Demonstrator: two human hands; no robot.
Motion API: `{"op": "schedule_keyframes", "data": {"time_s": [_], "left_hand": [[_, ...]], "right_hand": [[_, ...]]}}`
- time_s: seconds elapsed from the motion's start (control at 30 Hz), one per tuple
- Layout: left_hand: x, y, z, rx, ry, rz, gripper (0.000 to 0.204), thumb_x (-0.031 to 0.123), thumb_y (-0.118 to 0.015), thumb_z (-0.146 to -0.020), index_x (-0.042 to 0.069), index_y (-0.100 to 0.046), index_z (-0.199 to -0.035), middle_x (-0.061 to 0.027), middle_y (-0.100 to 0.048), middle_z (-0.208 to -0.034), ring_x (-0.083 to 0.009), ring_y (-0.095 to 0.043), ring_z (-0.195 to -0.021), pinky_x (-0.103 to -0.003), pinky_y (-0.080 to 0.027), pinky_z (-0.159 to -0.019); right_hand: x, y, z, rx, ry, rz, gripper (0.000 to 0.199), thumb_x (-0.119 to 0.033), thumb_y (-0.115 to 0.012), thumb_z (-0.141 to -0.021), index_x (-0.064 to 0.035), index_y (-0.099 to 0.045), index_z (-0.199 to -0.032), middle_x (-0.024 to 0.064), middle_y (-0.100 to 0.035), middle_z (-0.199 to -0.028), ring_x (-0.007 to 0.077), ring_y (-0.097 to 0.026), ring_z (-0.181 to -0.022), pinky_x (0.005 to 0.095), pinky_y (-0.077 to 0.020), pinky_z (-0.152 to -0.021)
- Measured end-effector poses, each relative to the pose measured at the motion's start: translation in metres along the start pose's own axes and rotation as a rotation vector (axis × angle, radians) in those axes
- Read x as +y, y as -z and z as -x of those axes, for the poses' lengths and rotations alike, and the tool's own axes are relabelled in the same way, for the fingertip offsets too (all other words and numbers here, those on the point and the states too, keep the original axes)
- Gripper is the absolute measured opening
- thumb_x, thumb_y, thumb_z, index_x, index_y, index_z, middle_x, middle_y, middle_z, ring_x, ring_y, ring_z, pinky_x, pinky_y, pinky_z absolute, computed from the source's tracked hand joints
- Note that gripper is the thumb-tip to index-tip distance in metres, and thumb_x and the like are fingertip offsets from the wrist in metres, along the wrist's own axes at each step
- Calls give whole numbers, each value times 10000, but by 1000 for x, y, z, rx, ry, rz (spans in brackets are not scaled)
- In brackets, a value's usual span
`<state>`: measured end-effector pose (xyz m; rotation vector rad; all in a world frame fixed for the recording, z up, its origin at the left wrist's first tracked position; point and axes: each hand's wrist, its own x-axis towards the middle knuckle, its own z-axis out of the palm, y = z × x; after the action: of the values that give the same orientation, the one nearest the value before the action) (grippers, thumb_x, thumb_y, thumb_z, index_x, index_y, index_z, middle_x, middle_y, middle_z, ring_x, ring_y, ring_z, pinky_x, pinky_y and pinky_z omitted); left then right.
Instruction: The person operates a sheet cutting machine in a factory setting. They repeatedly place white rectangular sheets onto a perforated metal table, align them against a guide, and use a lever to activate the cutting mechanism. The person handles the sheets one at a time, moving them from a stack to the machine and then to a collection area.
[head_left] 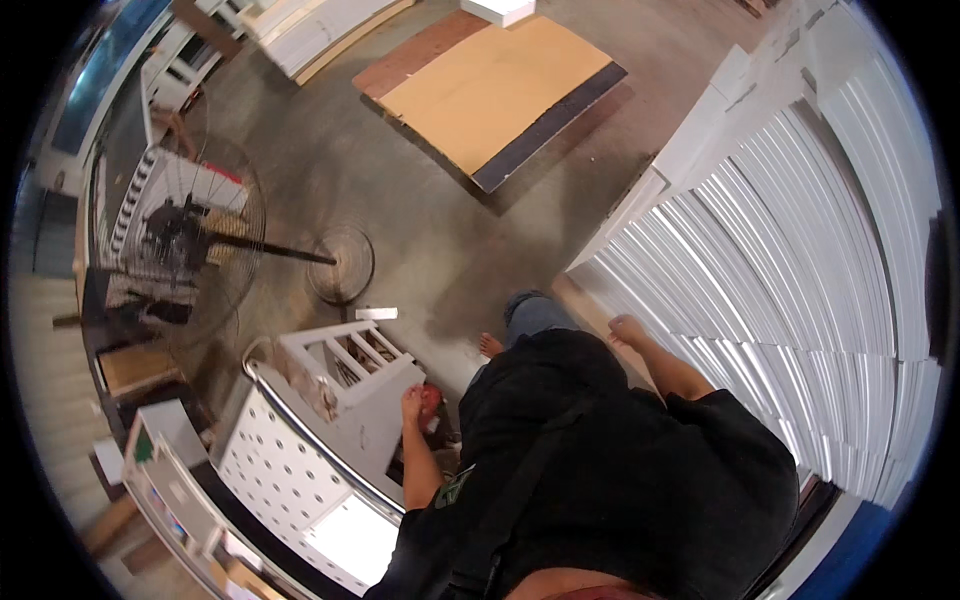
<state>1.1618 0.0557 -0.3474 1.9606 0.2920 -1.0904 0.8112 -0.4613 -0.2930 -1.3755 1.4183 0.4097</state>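
Note:
My left hand (412,403) hangs low with its fingers loosely bent and apart, and I see nothing in it. Close by it are a red round object (430,405), partly hidden, and a white slatted frame (345,355). On the other side my right hand (627,331) is held away from my body, fingers loosely curled, with no object visible in it. It is nearest to a long stack of white panels (760,240) along my right side. My feet are on the concrete floor (450,260), one partly covered by blue trousers.
A black pedestal fan (185,235) stands at the left, its round base (340,263) on the floor. Ahead lies a low stack of boards with a tan top (500,90). A white perforated panel with a metal rail (280,450) is at the near left.

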Motion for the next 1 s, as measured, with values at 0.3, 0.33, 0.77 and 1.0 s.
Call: {"op": "schedule_keyframes", "data": {"time_s": [0.3, 0.33, 0.77, 1.0], "left_hand": [[212, 12, -120, -97, -220, 211, 373, 342, -597, -1016, 69, -582, -1270, -94, -691, -1001, -110, -595, -692, -228, -466, -538], [221, 0, -118, -115, -211, 179, 378, 364, -583, -1016, 65, -588, -1248, -76, -688, -990, -113, -591, -694, -244, -471, -540], [377, 4, -247, -420, 69, -284, 411, 331, -602, -985, 58, -621, -1292, -58, -717, -912, -131, -647, -679, -307, -523, -568], [518, -32, -356, -473, -110, -554, 396, 306, -609, -978, 79, -596, -1302, -34, -702, -881, -115, -605, -622, -271, -483, -513]], "right_hand": [[-12, -106, -112, -79, 421, -23, 346, -326, -624, -924, -30, -714, -1079, 188, -732, -1023, 326, -681, -920, 483, -532, -790], [-30, -101, -127, -55, 471, -51, 351, -329, -626, -923, -26, -714, -1077, 189, -732, -1024, 329, -680, -934, 486, -530, -799], [-310, -12, -136, 105, 72, -739, 350, -314, -537, -1007, -51, -598, -1231, 112, -708, -943, 144, -665, -701, 280, -561, -602], [-275, -50, -158, 280, 32, -928, 374, -387, -525, -1026, -64, -625, -1185, 77, -699, -853, 164, -673, -695, 296, -528, -547]]}}
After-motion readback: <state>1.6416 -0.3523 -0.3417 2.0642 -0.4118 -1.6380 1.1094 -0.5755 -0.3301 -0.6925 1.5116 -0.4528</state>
